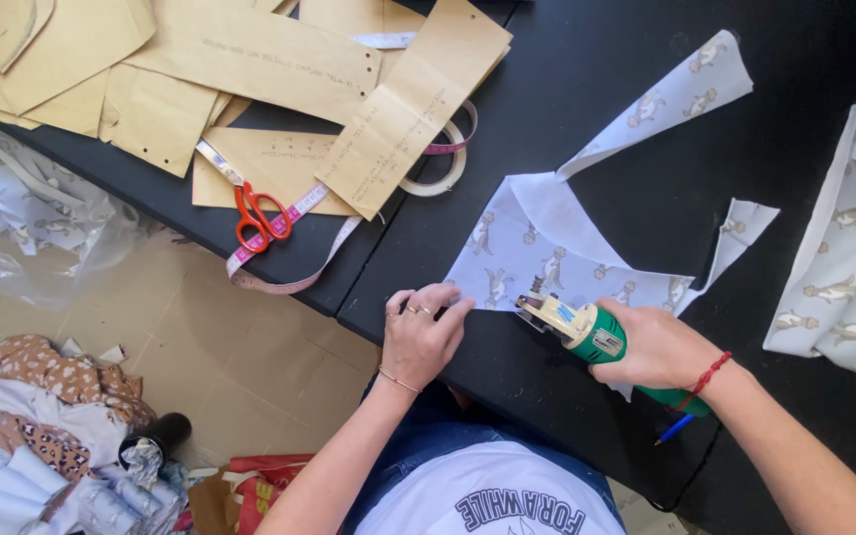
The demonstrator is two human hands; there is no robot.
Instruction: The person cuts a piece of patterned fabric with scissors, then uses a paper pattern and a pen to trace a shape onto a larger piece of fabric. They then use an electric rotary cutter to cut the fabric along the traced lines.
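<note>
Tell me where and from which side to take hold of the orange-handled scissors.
Grip the scissors by the two orange loops, which point toward the table's near edge; the blades run away under the measuring tape. Coming from the near edge, beside the left hand, probably keeps fingers off the blades.

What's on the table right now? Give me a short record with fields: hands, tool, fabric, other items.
left hand: fingertips press flat on the near edge of the printed fabric
right hand: grips the green electric cutter, its head at the fabric's near edge
fabric: pale, animal print, lying on the black table
paper patterns: brown, piled at the far left
scissors: orange handles, on a tape measure
more fabric: stacked at the right
</note>
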